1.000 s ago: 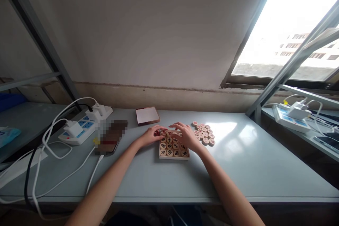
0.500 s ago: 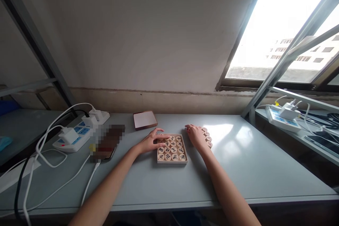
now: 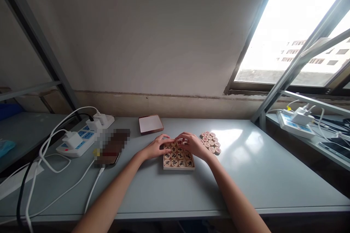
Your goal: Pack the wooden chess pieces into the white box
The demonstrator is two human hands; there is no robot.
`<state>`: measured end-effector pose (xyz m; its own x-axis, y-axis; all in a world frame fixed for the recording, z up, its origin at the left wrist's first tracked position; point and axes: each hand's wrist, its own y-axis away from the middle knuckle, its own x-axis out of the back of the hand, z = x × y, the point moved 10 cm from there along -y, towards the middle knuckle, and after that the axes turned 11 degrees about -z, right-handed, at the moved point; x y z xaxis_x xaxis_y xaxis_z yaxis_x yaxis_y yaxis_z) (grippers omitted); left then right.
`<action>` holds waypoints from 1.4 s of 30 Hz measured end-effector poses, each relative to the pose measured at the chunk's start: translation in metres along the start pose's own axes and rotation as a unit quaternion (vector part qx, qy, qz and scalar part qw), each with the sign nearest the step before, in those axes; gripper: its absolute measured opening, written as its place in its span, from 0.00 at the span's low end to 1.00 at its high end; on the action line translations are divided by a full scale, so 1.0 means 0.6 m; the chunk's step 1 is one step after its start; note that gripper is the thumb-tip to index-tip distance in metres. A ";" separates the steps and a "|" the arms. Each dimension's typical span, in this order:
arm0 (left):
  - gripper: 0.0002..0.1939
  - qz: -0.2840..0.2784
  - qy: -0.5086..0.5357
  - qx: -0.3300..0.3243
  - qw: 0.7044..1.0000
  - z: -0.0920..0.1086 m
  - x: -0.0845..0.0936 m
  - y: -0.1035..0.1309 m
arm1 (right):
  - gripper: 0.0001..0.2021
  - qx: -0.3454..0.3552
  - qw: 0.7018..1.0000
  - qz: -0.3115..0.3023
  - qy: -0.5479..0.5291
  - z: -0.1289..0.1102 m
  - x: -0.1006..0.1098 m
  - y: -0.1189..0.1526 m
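Observation:
A square pale box (image 3: pixel 179 168) holds rows of round wooden Chinese chess pieces (image 3: pixel 174 162) with dark characters. My left hand (image 3: pixel 153 148) reaches over the box's left edge, fingers apart, the fingertips at the upper left pieces. From the right, my right hand (image 3: pixel 194 145) leans over the box's far side. Its fingers are bent around a Chinese chess piece (image 3: pixel 179 141) above the back row, partly covered by the fingertips. Right of this hand, a cluster of pieces with red characters (image 3: pixel 210 142) lies flat on the table.
The box lid (image 3: pixel 151 124) lies inside up behind the box. To the left are a phone (image 3: pixel 109 153) on a cable and a white power strip (image 3: pixel 82 140) with plugs. Another power strip (image 3: pixel 295 123) stands beyond the metal post at right. A wall rises behind the grey table (image 3: pixel 153 196).
My right hand has moved left from the red-character cluster to the box, bringing a piece with it. More of the cluster shows. My left hand stays at the box's left edge.

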<state>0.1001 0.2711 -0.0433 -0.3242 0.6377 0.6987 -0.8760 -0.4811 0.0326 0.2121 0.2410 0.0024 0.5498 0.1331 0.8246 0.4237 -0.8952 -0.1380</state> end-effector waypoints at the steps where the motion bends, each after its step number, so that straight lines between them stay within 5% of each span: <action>1: 0.24 0.000 0.000 0.001 1.000 -0.001 0.000 0.000 | 0.11 0.005 1.000 -0.002 -0.004 -0.002 -0.001 0.000; 7: 0.24 0.003 0.007 0.008 1.000 0.002 0.002 0.002 | 0.13 -0.017 0.999 0.002 0.037 0.003 0.011 0.003; 11: 0.24 0.003 0.026 0.009 1.000 0.005 0.003 0.004 | 0.13 -0.167 0.972 0.062 0.155 0.068 0.054 0.027; 14: 0.25 0.007 0.038 0.001 0.999 0.006 0.005 0.005 | 0.13 -0.259 0.948 0.046 0.182 0.124 0.073 0.054; 19: 0.26 0.012 0.036 -0.005 0.999 0.005 0.006 0.003 | 0.13 -0.238 0.966 -0.027 0.096 0.156 0.063 0.069; 26: 0.25 0.026 0.038 0.005 0.999 -0.001 0.012 0.002 | 0.10 -0.316 0.939 0.043 0.127 0.181 0.073 0.073; 32: 0.26 0.025 0.032 0.005 0.999 0.001 0.012 0.001 | 0.09 -0.275 0.953 0.067 0.112 0.150 0.085 0.069; 37: 0.26 0.025 0.031 0.009 0.999 0.001 0.013 0.001 | 0.17 -0.105 0.994 0.024 0.002 0.060 0.069 0.038; 42: 0.25 0.030 0.038 0.002 0.999 0.002 0.014 0.001 | 0.13 -0.106 0.993 -0.012 0.042 0.043 0.043 0.029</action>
<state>0.0973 0.2753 -0.0369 -0.4023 0.6507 0.6440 -0.8525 -0.5227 -0.0043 0.2522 0.2398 0.0071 0.4752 0.1266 0.8707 0.2695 -0.9630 -0.0071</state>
